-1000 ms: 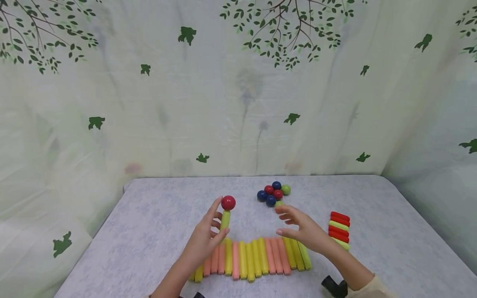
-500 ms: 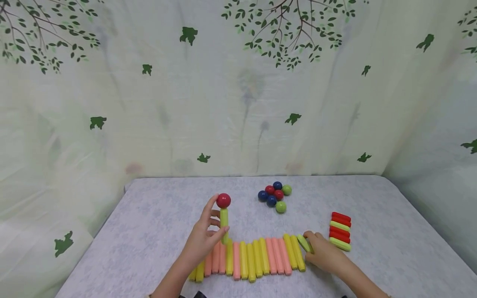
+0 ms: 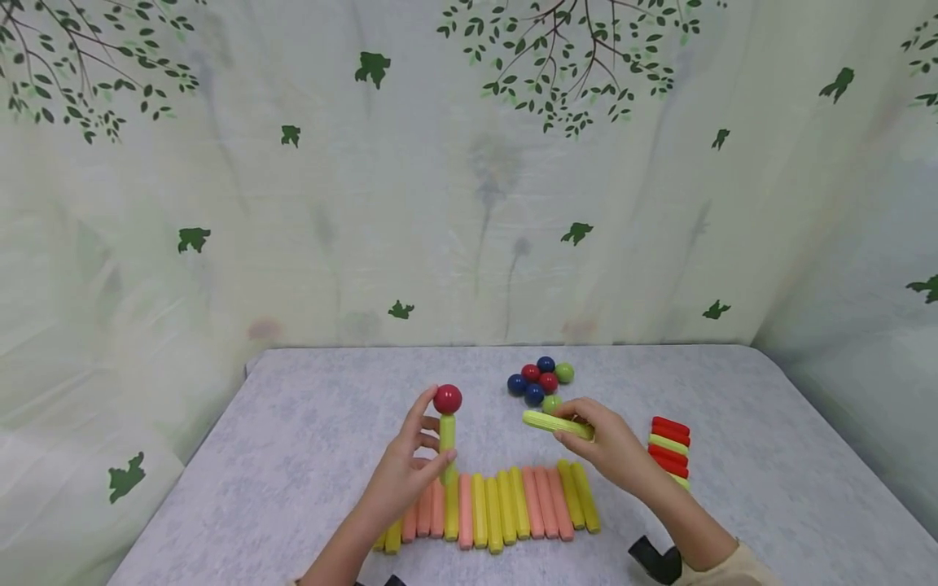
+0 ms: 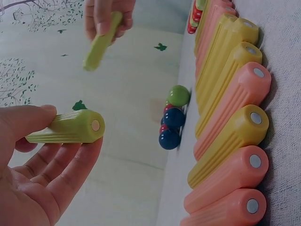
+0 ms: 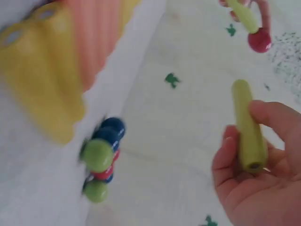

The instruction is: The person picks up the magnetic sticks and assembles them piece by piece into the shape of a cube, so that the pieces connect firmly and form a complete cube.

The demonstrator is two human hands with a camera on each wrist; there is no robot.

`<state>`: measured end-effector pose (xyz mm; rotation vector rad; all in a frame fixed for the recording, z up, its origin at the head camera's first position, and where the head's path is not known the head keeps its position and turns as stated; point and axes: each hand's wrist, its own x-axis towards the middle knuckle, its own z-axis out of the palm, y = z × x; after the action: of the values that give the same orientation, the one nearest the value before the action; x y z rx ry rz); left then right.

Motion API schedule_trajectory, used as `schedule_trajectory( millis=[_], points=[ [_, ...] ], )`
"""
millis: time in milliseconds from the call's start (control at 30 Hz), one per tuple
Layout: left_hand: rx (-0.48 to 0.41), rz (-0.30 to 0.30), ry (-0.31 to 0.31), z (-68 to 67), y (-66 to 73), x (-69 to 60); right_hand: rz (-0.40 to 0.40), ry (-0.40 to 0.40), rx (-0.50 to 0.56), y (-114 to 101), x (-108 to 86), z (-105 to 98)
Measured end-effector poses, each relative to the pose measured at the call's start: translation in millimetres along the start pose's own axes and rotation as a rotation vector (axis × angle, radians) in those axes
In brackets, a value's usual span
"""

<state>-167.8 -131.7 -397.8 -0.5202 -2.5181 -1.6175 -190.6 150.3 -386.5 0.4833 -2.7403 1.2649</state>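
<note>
My left hand [image 3: 406,464] holds a light green rod [image 3: 447,433] upright between thumb and fingers, above the row. A red ball [image 3: 448,399] sits on the rod's top end, with the index fingertip against it. In the left wrist view the rod's lower end shows a round metal disc. My right hand [image 3: 604,443] pinches a second light green rod [image 3: 545,421], raised off the table and lying nearly level, its free end pointing left. The two rods are apart. Below both hands lies a row of yellow and pink rods [image 3: 506,509], side by side.
Behind my right hand, blue, red and green balls [image 3: 534,395] cluster on the table [image 3: 308,423]. At the right lies a stack of short red and light green rods [image 3: 668,443], partly hidden by my right forearm. A leaf-patterned cloth [image 3: 469,203] hangs behind the table.
My right hand reached down, took the light green rod from the row's right end, then lifted it up and left. The left hand shifted only slightly, still holding its rod and ball.
</note>
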Motion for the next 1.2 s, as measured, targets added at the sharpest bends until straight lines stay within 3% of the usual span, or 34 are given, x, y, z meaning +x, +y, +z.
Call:
schedule_trajectory(
  millis=[133,267,567,733,900,1033,1200],
  points=[
    [-0.020,-0.002,-0.031,2.3,0.6,-0.8,-0.133,0.024,0.102,-20,8.1,4],
    [-0.013,-0.004,-0.055,4.5,1.6,-1.3,-0.217,0.013,0.158,-34,14.6,9],
    [-0.043,-0.011,-0.103,6.7,15.5,-1.7,-0.280,-0.037,0.229,-38,21.3,15],
    [-0.181,-0.038,-0.116,5.0,36.9,0.8,-0.302,-0.080,0.261,-38,21.7,18],
    [-0.387,-0.133,-0.109,6.3,47.3,8.9,-0.313,-0.116,0.291,-41,20.2,24],
    [-0.472,-0.187,-0.080,9.0,45.5,14.2,-0.309,-0.125,0.305,-40,20.1,27],
    [-0.533,-0.209,-0.045,12.0,29.7,19.4,-0.315,-0.114,0.300,-31,24.2,21]
  ],
)
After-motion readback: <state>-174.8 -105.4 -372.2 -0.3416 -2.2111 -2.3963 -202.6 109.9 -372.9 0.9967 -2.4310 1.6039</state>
